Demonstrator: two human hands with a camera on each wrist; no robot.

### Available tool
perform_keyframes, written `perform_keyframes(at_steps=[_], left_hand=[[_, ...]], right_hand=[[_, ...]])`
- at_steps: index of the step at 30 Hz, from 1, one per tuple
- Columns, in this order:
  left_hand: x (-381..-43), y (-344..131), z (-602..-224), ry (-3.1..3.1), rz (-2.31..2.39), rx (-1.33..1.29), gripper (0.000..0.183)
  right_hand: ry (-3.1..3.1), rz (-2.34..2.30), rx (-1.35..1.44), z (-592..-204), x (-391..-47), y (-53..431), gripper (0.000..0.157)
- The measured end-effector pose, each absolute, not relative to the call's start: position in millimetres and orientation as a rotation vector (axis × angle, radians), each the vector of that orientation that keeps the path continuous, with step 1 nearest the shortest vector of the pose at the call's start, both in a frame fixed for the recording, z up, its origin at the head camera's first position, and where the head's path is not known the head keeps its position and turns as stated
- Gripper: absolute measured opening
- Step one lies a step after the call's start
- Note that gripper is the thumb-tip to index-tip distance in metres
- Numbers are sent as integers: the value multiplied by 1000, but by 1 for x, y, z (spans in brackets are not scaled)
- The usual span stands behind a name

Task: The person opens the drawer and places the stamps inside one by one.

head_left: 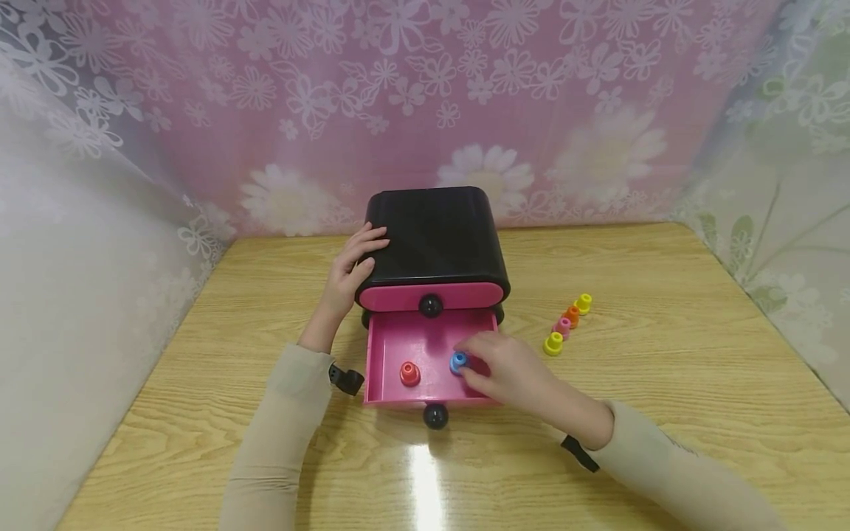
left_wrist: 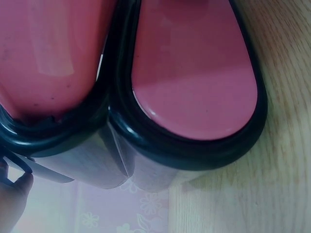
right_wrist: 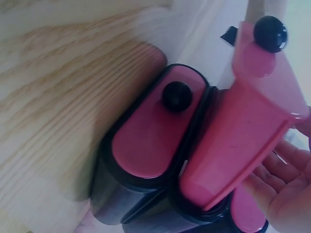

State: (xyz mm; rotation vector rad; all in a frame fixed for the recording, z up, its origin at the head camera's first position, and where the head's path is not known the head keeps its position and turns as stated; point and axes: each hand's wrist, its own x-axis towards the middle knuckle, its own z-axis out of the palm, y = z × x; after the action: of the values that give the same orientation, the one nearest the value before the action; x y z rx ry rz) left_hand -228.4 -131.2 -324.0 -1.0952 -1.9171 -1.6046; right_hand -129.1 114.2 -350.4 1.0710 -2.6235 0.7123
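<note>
A black drawer cabinet [head_left: 432, 232] with pink drawers stands on the table, its middle drawer [head_left: 425, 346] pulled out. My left hand [head_left: 350, 269] rests against the cabinet's left side, fingertips over the top edge; the left wrist view shows part of this hand [left_wrist: 12, 201] at the cabinet's side. Over the drawer's right side, my right hand [head_left: 518, 369] pinches a small blue stepped peg [head_left: 458, 361] between thumb and fingers. A red peg [head_left: 409, 374] stands on the drawer floor to its left. From below, the right wrist view shows the right hand [right_wrist: 289, 191] beside the open drawer [right_wrist: 233, 145].
Right of the cabinet, several pegs stand in a slanted row: a yellow one [head_left: 553, 344], a pink one [head_left: 562, 328], an orange one [head_left: 572, 316] and another yellow one [head_left: 584, 303]. A black knob [head_left: 435, 417] juts from the open drawer's front. Floral curtain [head_left: 425, 110] hangs behind.
</note>
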Motion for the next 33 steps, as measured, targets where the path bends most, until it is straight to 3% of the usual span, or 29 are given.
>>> perform_keyframes(at_steps=[19, 33], left_hand=[[-229, -131, -325, -1909, -1590, -1109, 32], [-230, -132, -326, -1906, -1593, -1111, 33]], right_hand=[[-2270, 973, 1316, -347, -87, 119, 22], [-2603, 1018, 1341, -365, -71, 118, 25]])
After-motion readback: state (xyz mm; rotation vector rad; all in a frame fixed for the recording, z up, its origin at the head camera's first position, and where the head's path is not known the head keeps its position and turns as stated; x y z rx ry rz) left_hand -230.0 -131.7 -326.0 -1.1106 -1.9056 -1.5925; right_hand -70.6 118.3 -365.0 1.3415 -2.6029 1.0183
